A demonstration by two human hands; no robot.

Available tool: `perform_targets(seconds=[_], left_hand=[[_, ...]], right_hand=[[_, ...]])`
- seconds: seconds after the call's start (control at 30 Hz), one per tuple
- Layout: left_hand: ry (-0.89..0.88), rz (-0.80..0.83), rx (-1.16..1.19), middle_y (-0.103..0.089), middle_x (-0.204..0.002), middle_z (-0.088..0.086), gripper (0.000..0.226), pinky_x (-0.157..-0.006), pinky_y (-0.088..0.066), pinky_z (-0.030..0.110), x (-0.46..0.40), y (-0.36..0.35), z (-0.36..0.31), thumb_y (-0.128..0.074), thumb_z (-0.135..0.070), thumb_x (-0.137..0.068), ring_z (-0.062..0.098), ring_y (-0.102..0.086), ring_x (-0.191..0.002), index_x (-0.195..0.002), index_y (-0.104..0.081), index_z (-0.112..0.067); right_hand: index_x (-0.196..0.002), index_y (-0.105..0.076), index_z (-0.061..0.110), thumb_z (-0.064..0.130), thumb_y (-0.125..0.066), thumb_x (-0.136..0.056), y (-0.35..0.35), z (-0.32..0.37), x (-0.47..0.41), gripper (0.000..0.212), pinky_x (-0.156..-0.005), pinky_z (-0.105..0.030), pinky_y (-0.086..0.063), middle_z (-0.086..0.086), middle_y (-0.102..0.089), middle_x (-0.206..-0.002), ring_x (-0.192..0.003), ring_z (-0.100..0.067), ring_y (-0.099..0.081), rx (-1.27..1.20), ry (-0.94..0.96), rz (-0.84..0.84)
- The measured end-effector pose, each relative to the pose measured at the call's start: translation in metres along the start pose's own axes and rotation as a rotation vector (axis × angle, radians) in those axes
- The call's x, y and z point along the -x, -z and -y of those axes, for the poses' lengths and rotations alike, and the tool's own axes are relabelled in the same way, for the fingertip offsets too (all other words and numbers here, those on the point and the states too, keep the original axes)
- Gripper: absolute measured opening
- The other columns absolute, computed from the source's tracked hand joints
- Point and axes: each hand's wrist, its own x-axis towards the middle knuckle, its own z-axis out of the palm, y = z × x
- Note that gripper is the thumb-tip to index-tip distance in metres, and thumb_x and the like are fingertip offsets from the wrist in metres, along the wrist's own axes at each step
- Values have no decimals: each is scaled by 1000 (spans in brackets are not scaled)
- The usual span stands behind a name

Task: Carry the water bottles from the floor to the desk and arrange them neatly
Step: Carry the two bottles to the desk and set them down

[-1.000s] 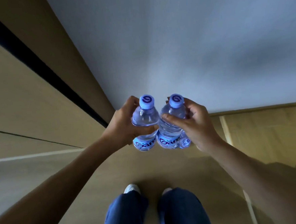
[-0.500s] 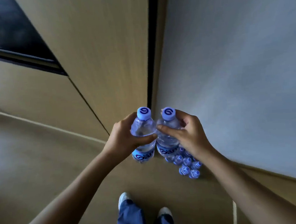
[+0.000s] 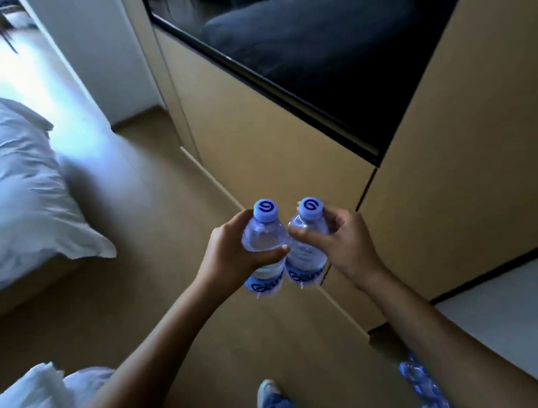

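Gripping one bottle apiece: left hand (image 3: 230,254) on left bottle (image 3: 264,245), right hand (image 3: 340,243) on right bottle (image 3: 306,249). Touching at twelve o'clock; could knock, slip, drop.

Two clear plastic water bottles with blue caps (image 3: 265,236) (image 3: 307,245) are held upright, one in each of two hands (image 3: 230,257) (image 3: 344,246). More such bottles (image 3: 423,384) stand blurred on the floor, too smeared to count.
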Motion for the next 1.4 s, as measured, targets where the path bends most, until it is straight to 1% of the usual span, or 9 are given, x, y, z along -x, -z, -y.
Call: perform_targets(seconds=[0.07,0.17,0.33,0.53,0.7,0.87,1.13,1.3,1.4], left_hand=[[35,-71,-12,-69,-82,-9,38,-65,-48,20,-3,37,16,-86,-39,-64,5,-62,-74,-93,-64,-31],[58,-178,3,-71,-84,-9,41,-67,-49,17,-5,82,37,-85,-42,-61,4,-65,-77,-96,-65,-32],[113,-351,68,-73,-87,-4,48,-76,-57,37,-13,138,76,-80,-49,-58,15,-69,-83,-98,-67,-26],[161,-451,105,-73,-87,-7,43,-70,-51,20,-63,194,126,-84,-46,-61,3,-68,-77,-96,-67,-29],[184,-536,87,-73,-87,-7,41,-71,-53,21,-149,250,160,-84,-43,-63,6,-69,-80,-97,-67,-27],[198,-585,96,-72,-86,-8,37,-70,-49,13,-248,316,183,-88,-26,-67,1,-67,-78,-96,-66,-26],[226,-659,120,-74,-89,-4,47,-73,-52,18,-368,415,240,-86,-42,-60,7,-69,-81,-98,-66,-22],[215,-674,148,-74,-93,4,48,-81,-57,35,-446,494,299,-87,-29,-61,20,-72,-91,-101,-67,-13],[192,-654,90,-74,-92,1,52,-78,-55,29,-495,555,332,-86,-37,-60,14,-71,-87,-102,-68,-15]], right_hand=[[-86,-73,13,30,-84,-74,-38,6,-25,24,-72,-30,-55,-1,-76,-83,-75,-7,-68,11,23,61],[-86,-74,16,40,-83,-67,-92,14,-57,32,-74,-31,-57,2,-77,-82,-75,-7,-69,-1,12,139],[-89,-74,14,35,-83,-67,-164,20,-108,32,-78,-36,-59,0,-77,-85,-78,-11,-71,-57,7,297],[-91,-74,14,22,-83,-74,-236,15,-198,21,-80,-38,-58,-3,-77,-87,-78,-12,-70,-89,4,431],[-93,-73,15,28,-82,-73,-296,21,-308,25,-83,-48,-58,-7,-77,-89,-81,-15,-69,-34,68,544],[-91,-73,22,24,-83,-75,-351,39,-424,19,-85,-49,-57,-4,-77,-91,-83,-15,-70,-44,101,603],[-94,-74,10,16,-83,-78,-449,46,-566,19,-84,-51,-56,-6,-77,-88,-90,-34,-71,-63,106,608],[-95,-74,7,15,-83,-79,-536,44,-656,21,-84,-52,-56,-6,-77,-89,-88,-34,-72,-49,107,607],[-102,-73,7,16,-82,-79,-592,52,-713,26,-85,-51,-57,-7,-77,-93,-89,-30,-73,-40,129,602]])
